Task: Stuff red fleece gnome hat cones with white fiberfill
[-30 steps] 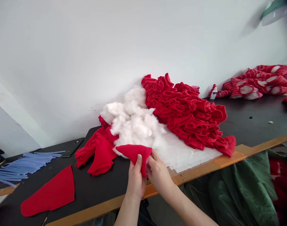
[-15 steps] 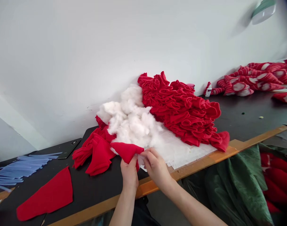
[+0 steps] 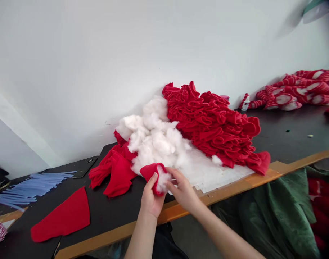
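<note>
My left hand (image 3: 153,198) is closed round a small red fabric pouch (image 3: 149,172), its opening turned toward the right. White stuffing (image 3: 162,181) fills the mouth of the pouch. At that opening, my right hand (image 3: 182,189) has its thumb and fingers on the rim and the stuffing. Just behind lies a heap of loose white stuffing (image 3: 159,142). To its right rises a big pile of red fabric pieces (image 3: 213,124), and to its left more red pieces (image 3: 118,172) lie bunched on the dark table.
A flat red piece (image 3: 63,217) lies at front left, near blue strips (image 3: 37,189) and a dark phone (image 3: 85,167). Red-striped stuffed pieces (image 3: 296,90) and a small white bottle (image 3: 245,104) stand at back right. Green cloth (image 3: 280,216) hangs below the table's edge.
The pouch has turned so its stuffed opening now shows. My right hand has shifted slightly along the rim. A small white tuft now lies by the red pile, and the view has swung left.
</note>
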A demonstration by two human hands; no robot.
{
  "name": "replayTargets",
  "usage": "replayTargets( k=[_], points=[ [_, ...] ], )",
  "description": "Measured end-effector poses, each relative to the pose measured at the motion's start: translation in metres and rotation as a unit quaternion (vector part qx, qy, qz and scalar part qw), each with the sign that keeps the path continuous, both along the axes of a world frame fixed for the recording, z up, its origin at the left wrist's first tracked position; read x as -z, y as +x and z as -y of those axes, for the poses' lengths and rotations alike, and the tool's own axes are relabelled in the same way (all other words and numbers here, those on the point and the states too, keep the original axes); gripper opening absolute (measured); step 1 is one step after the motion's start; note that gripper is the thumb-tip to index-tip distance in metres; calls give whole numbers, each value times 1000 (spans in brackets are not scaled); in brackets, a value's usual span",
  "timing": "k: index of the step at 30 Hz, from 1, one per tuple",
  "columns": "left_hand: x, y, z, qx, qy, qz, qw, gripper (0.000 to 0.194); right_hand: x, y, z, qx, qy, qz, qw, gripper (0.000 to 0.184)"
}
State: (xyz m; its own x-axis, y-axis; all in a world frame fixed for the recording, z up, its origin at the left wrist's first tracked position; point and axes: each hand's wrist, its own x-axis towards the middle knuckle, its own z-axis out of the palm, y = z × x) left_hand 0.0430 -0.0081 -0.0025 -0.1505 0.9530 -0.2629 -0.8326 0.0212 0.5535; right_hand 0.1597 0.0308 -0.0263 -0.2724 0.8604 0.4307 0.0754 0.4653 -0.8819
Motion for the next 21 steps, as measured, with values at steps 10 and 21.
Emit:
replayTargets(
  k=[10, 21],
  points=[
    [10, -14, 23, -64, 63, -291, 953, 53, -2, -15, -6, -20, -89, -104, 990, 38],
    [16, -13, 27, -178, -16, -566, 805, 18, -3, -25, -6, 51, -38, -34, 997, 34]
  ],
)
